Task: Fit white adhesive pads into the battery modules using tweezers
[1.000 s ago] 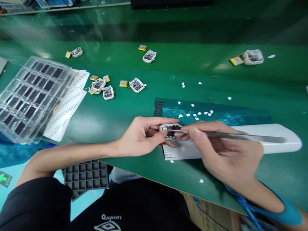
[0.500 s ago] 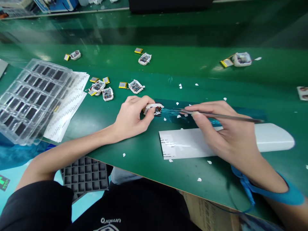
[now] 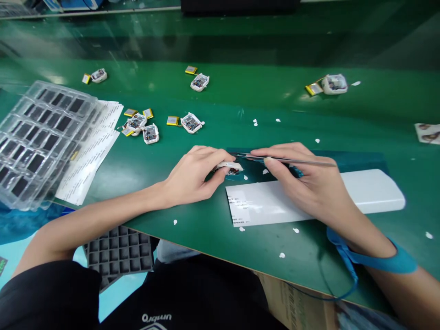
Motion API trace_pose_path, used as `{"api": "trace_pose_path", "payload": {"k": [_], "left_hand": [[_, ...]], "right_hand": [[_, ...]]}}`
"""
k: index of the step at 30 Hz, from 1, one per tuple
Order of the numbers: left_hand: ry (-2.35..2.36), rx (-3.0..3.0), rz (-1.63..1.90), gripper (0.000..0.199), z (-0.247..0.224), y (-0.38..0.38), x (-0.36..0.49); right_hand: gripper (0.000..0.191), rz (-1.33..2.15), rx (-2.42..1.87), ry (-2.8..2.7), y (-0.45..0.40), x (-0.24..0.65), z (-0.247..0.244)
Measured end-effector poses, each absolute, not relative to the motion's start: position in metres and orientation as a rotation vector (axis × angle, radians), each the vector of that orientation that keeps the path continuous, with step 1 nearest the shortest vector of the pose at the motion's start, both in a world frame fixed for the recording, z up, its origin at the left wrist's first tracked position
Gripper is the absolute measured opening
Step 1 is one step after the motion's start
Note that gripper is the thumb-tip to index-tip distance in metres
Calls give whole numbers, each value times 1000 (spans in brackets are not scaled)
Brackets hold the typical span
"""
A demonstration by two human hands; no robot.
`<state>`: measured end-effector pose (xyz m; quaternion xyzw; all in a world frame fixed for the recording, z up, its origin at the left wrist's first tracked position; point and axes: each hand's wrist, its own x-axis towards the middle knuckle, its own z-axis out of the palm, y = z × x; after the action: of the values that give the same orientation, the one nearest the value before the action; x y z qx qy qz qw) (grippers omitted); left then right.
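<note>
One green bench (image 3: 137, 172) bore a white strip (image 3: 268, 201) at near right. Over it the right hand (image 3: 305, 183), and left of this the left hand (image 3: 194, 173), were both clamped: the former on metal tweezers (image 3: 292, 161), the latter on a white-cased circuit unit (image 3: 233, 166) at centre, near the tweezer tips.

Trays (image 3: 52, 108) left, overlapping paper sheets (image 3: 89, 165); housing (image 3: 234, 166) in left hand (image 3: 195, 176), tweezers (image 3: 299, 161) in right hand (image 3: 305, 183); strip (image 3: 271, 199) before film (image 3: 360, 160).

White device (image 3: 235, 165) tilted, slim tweezers (image 3: 299, 161) just above
</note>
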<state>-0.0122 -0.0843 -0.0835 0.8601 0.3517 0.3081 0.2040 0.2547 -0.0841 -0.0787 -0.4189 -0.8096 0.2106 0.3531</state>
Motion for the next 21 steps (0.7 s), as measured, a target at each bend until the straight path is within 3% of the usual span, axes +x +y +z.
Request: {"api": "trace_pose_path", "payload": {"k": [11,21], "left_hand": [[878,2442,635,26,-81,-80,-12],[857,2413,635,25,-85,-79,-12]], "right_hand": [[24,556,-1180,-2030,-84,249,-76],[20,600,-1170,-2024,-80,251,-76]]}}
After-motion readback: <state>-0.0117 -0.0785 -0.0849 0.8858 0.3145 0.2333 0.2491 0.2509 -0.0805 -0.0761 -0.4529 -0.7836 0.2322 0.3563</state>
